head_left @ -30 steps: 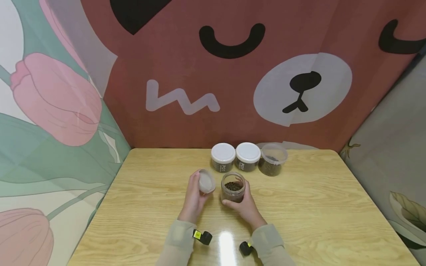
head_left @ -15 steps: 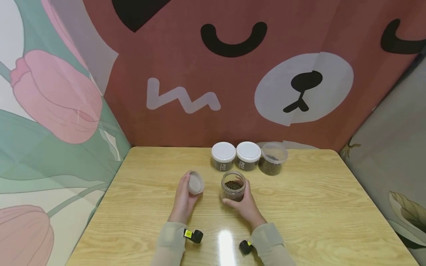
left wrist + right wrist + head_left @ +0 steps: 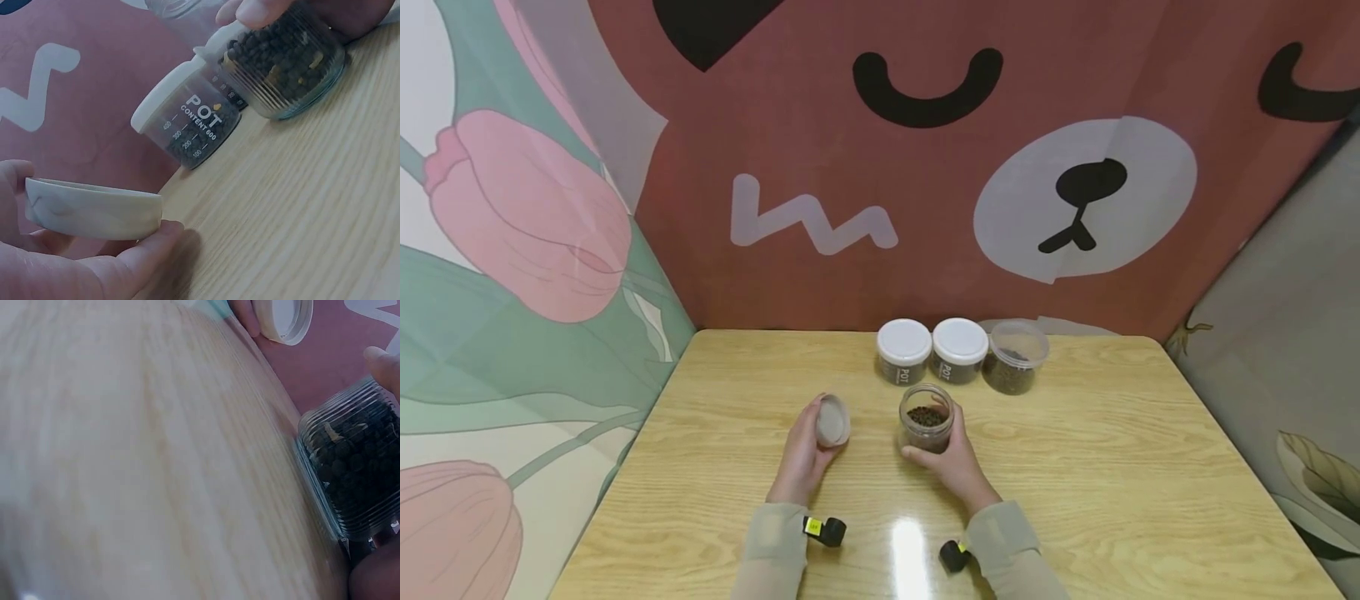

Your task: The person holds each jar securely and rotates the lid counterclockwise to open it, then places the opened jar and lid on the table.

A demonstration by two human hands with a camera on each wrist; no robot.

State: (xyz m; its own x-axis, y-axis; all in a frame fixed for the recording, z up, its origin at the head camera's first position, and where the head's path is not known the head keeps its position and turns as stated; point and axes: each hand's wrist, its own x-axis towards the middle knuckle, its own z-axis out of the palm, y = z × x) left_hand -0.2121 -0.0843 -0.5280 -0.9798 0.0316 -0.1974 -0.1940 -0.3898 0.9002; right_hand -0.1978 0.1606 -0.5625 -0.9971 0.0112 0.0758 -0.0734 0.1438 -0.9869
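Observation:
A pale round lid (image 3: 832, 421) is held by its edge in my left hand (image 3: 802, 454), tilted with its hollow inner side toward the head camera. In the left wrist view the lid (image 3: 94, 211) shows side-on between thumb and fingers. My right hand (image 3: 957, 462) grips an uncovered ribbed glass jar (image 3: 925, 429) around its side. Dark pellet-like grains fill part of this jar (image 3: 353, 462), with a few lighter bits among them. Its base is at the tabletop in the left wrist view.
Behind the glass jar, two white-lidded pots (image 3: 904, 353) marked POT stand side by side at the back of the wooden table (image 3: 1112, 467). To their right is a clear-lidded tub (image 3: 1015, 358) with dark contents. A bear-printed cloth (image 3: 812, 292) hangs behind the table.
My left hand has moved left, away from the glass jar, carrying the lid with it. The right hand and the jar have stayed in place.

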